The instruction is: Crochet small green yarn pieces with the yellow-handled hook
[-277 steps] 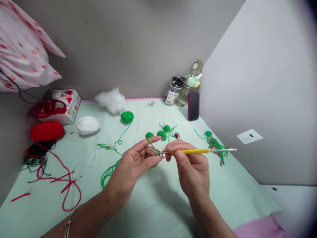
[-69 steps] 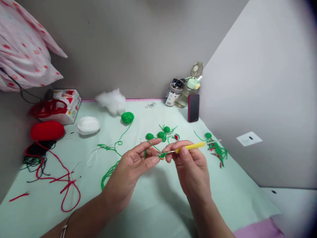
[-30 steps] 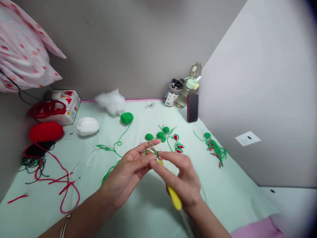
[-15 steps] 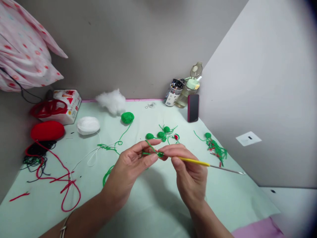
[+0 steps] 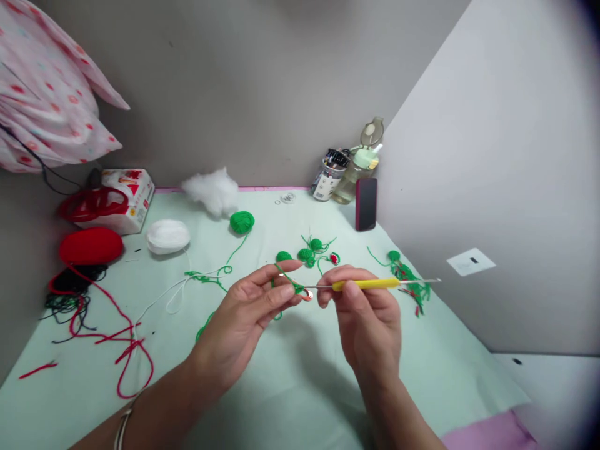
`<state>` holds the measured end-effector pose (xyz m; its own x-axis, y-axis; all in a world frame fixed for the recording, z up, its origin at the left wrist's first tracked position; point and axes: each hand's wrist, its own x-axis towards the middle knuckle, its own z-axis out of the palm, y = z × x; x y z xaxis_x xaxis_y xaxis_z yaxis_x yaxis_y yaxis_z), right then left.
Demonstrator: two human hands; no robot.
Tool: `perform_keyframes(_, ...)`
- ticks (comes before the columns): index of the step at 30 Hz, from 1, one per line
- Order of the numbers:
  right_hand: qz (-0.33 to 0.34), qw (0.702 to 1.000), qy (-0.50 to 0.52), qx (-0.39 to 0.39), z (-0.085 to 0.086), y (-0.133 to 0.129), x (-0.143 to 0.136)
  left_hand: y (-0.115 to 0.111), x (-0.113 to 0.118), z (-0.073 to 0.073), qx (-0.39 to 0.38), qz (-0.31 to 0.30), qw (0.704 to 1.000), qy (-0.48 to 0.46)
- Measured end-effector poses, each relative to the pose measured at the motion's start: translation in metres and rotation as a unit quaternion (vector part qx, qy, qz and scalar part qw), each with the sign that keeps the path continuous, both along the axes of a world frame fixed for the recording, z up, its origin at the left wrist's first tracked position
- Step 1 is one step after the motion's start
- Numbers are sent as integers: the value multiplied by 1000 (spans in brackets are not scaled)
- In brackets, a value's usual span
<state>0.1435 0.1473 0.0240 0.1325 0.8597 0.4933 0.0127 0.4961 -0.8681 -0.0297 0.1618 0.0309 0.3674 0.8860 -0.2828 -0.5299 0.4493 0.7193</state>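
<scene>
A: What stage is this?
B: Seemingly mid-stitch: the yellow-handled crochet hook (image 5: 368, 284) meets the small green crochet piece (image 5: 299, 289) above the desk (image 5: 281, 400).
A: And the fingers?
B: The left hand (image 5: 239, 309) pinches the piece, green yarn (image 5: 282, 272) running by its slightly spread fingers; the right hand (image 5: 370, 325) grips the handle, fingers curled.
A: The next move's demand?
B: Probably steady yarn tension.

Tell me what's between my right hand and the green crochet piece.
The head view shows the metal shaft of the crochet hook there, and a small orange thing just below it.
</scene>
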Motion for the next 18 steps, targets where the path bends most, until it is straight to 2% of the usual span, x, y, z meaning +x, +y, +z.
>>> perform_keyframes(2, -10, 998, -66, 20, -4, -3, -4, -4, 3, -1, 31, 30, 999, 29)
perform_keyframes(4, -64, 976, -189, 82, -10, -9, -7, -7, 5, -3, 38, 45, 998, 33)
perform_keyframes(6, -106, 948, -267, 138, -14, -12, -6, -8, 6, -4, 9, 13, 1000, 0)
perform_keyframes(7, -113, 943, -275, 151, -14, -13, -4, -7, 5, -3, -9, -10, 1000, -22)
perform_keyframes(9, -103, 959, -225, 137, -11, -9, 1, -4, 3, -3, -31, -35, 998, -50)
perform_keyframes(11, -78, 985, -124, 86, -6, -4, 5, 0, 1, -2, -27, -24, 998, -46)
perform_keyframes(13, -42, 998, -36, 33, -2, 1, 5, 1, 1, -2, -3, 6, 1000, -14)
perform_keyframes(15, -20, 998, -57, 23, -2, 1, 1, -1, 3, -4, 29, 34, 999, 30)
perform_keyframes(18, -51, 970, -210, 109, -5, -5, -6, -5, 6, -8, 53, 36, 996, 58)
